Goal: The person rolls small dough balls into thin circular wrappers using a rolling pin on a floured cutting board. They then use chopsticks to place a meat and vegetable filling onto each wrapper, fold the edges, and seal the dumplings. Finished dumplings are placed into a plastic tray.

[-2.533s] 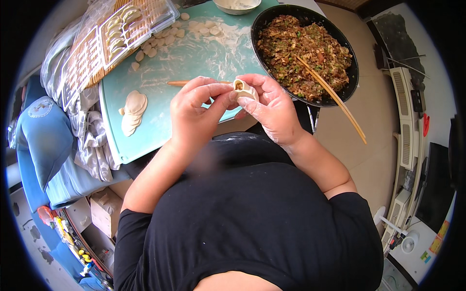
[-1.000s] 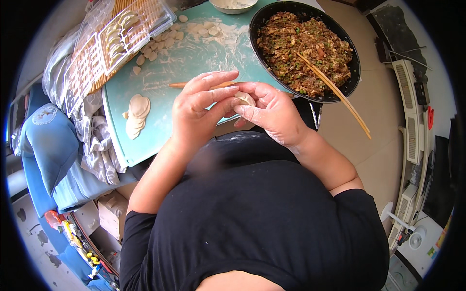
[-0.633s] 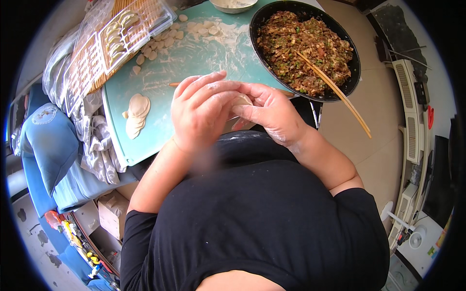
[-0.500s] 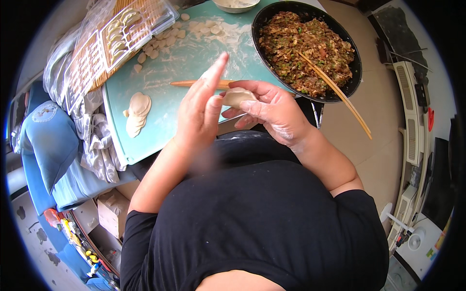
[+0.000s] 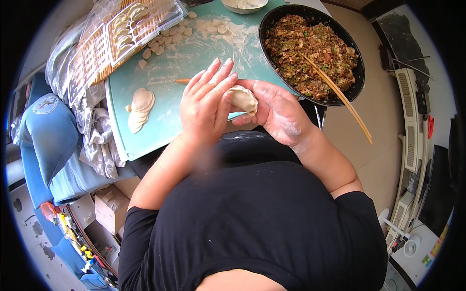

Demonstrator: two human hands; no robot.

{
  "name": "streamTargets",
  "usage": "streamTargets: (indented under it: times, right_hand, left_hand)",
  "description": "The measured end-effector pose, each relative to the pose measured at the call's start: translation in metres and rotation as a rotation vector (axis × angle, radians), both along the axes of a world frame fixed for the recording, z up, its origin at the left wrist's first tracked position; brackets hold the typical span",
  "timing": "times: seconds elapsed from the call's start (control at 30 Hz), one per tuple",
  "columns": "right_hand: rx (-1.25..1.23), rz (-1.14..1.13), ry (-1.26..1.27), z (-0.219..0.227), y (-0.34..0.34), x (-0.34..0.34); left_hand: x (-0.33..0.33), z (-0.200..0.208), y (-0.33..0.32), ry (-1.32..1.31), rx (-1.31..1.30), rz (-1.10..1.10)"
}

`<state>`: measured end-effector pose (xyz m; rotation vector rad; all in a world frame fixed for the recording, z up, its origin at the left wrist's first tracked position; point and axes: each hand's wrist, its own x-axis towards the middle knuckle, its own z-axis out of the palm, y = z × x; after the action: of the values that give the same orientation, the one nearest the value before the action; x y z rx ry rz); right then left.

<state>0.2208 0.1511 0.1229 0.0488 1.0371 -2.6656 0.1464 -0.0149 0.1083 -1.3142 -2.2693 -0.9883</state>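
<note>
A pale, filled dumpling (image 5: 244,100) with a crimped edge is held between my two hands, in front of my chest at the near edge of the board. My left hand (image 5: 206,104) has its fingers stretched together and its thumb against the dumpling's left end. My right hand (image 5: 281,114) cups the dumpling from the right, with flour on the palm. Behind my left hand, the tip of a wooden rolling pin (image 5: 182,81) shows; the rest is hidden. A small overlapping stack of round dough wrappers (image 5: 141,107) lies to the left on the board.
The floured green board (image 5: 160,89) bears several small dough pieces (image 5: 169,39) at the back. A black pan of minced filling (image 5: 310,53) with chopsticks (image 5: 338,92) stands far right. Far left is a plastic tray (image 5: 109,46) of dumplings. A bowl (image 5: 244,5) stands at the back.
My left hand has closed in to touch the dumpling. The dumpling has turned, its right end now pointing down, and my right hand has opened around it. More of the rolling pin is covered.
</note>
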Motion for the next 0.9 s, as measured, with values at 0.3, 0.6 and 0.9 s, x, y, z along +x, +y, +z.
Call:
streamTargets:
  times: [0.3, 0.6, 0.9]
  right_hand:
    - [0.14, 0.05, -0.054, 0.003, 0.003, -0.005]
    - [0.099, 0.101, -0.079, 0.008, 0.002, -0.006]
    - [0.048, 0.204, -0.107, 0.002, 0.0, -0.013]
  left_hand:
    - [-0.007, 0.002, 0.002, -0.254, 0.165, -0.254]
    - [-0.007, 0.002, -0.002, -0.047, 0.072, -0.191]
    - [-0.009, 0.007, -0.008, -0.198, 0.084, -0.277]
